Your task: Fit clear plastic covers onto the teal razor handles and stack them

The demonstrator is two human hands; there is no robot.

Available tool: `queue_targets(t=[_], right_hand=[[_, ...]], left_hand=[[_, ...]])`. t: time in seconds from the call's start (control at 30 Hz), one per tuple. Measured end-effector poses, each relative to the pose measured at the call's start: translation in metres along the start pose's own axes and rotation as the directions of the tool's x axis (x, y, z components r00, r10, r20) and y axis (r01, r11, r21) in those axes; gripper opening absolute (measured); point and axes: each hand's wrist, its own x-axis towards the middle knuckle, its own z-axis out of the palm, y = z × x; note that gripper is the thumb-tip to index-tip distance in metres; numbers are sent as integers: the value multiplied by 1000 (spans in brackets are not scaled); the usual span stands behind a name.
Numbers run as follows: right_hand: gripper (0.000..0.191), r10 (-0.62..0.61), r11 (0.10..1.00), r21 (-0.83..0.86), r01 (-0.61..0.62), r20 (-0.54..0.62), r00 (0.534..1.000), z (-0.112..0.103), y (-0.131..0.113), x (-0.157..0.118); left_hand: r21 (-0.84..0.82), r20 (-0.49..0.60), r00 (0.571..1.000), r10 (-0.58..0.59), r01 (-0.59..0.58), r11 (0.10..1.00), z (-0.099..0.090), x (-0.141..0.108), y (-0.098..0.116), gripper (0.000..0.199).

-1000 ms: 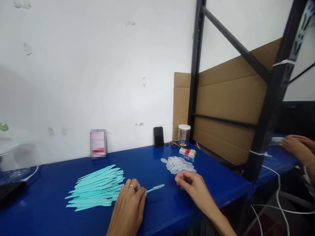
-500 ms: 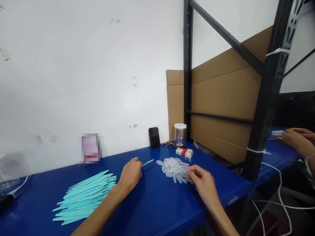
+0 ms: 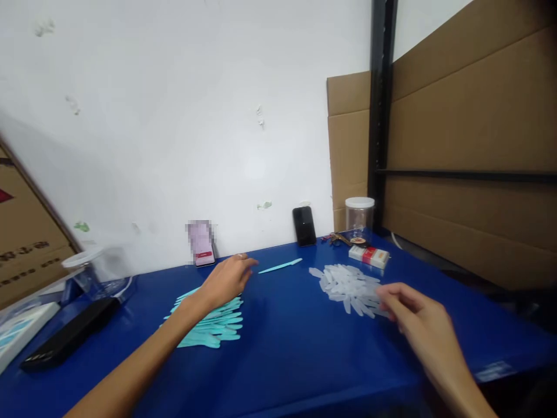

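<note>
Here, white wall [image 3: 209, 128] backs blue table [image 3: 287, 348]; left hand [image 3: 230, 278] spread, right hand [image 3: 420, 316]: can't tell.

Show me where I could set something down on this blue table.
Bare blue tabletop shows between the heap of turquoise plastic sticks and the translucent white plastic pieces, in front of the lone turquoise stick. Crowded: back right, with a clear white-lidded jar, red-and-white box and black phone.

The blue desk [image 3: 287, 360] is covered at nine o'clock by piled turquoise sticks [image 3: 217, 326], at twelve by a lone turquoise stick [image 3: 281, 266], at two by heaped translucent pieces [image 3: 346, 285] and a red-and-white box [image 3: 369, 256].
</note>
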Motion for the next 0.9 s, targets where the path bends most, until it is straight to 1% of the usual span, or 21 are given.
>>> queue_targets(t=[0.07, 0.1, 0.17, 0.23, 0.33, 0.4, 0.43, 0.5, 0.53, 0.57, 0.6, 0.63, 0.67, 0.73, 0.77, 0.8, 0.83, 0.9], right_hand=[[31, 8, 1000, -5, -8, 7, 1000, 0, 3, 1], [30, 11, 1000, -12, -11, 8, 1000, 0, 4, 1], [31, 15, 999, -37, -15, 0, 1000, 0, 5, 1], [33, 11, 997, -74, -12, -12, 1000, 0, 7, 1], [37, 11, 994, -112, -15, -30, 999, -2, 9, 1], [38, 19, 995, -98, -25, -59, 998, -4, 8, 1], [39, 26, 997, -71, -31, -76, 997, -5, 5, 0], [41, 39, 999, 41, -35, -100, 994, -2, -4, -7], [43, 44, 993, 114, -35, -85, 995, 3, -12, -13], [45, 40, 981, 190, -30, -48, 998, 11, -21, -21], [48, 29, 967, 251, -31, 13, 1000, 23, -31, -31], [49, 3, 958, 284, -33, 106, 994, 39, -42, -42], [50, -38, 951, 309, -24, 194, 980, 59, -53, -52], [54, -115, 940, 341, -8, 338, 934, 106, -74, -69], [56, -154, 945, 328, 19, 392, 907, 131, -83, -74], [58, -162, 961, 272, 43, 432, 887, 156, -90, -77], [61, -140, 983, 174, 61, 487, 862, 180, -95, -77], [63, -103, 994, 91, 65, 520, 848, 219, -102, -75]], left_hand=[[-4, 14, 999, -46, 46, 999, -13, -32, -21, 36], [-16, 15, 997, -74, 74, 997, -15, -47, -29, 37], [-52, 11, 993, -120, 121, 991, -13, -72, -40, 43], [-84, 23, 986, -168, 169, 982, -4, -88, -41, 53], [-119, 56, 971, -231, 237, 964, 12, -96, -32, 68], [-176, 72, 968, -240, 249, 952, 18, -96, -30, 69], [-203, 71, 967, -243, 252, 946, 19, -97, -32, 68], [-240, 49, 959, -278, 281, 929, 20, -101, -45, 65], [-245, 26, 950, -311, 308, 919, 20, -105, -54, 64], [-252, 1, 937, -349, 338, 907, 21, -111, -64, 64], [-260, -20, 921, -388, 370, 892, 24, -116, -75, 64], [-269, -38, 904, -426, 401, 876, 27, -122, -85, 64], [-278, -52, 886, -460, 430, 859, 32, -128, -94, 64], [-292, -73, 855, -514, 475, 830, 43, -135, -107, 62], [-297, -79, 845, -529, 487, 821, 48, -137, -110, 61], [-301, -83, 840, -536, 492, 817, 53, -137, -112, 61], [-303, -84, 841, -535, 490, 818, 57, -137, -112, 61], [-308, -80, 853, -516, 471, 827, 62, -133, -110, 60]])
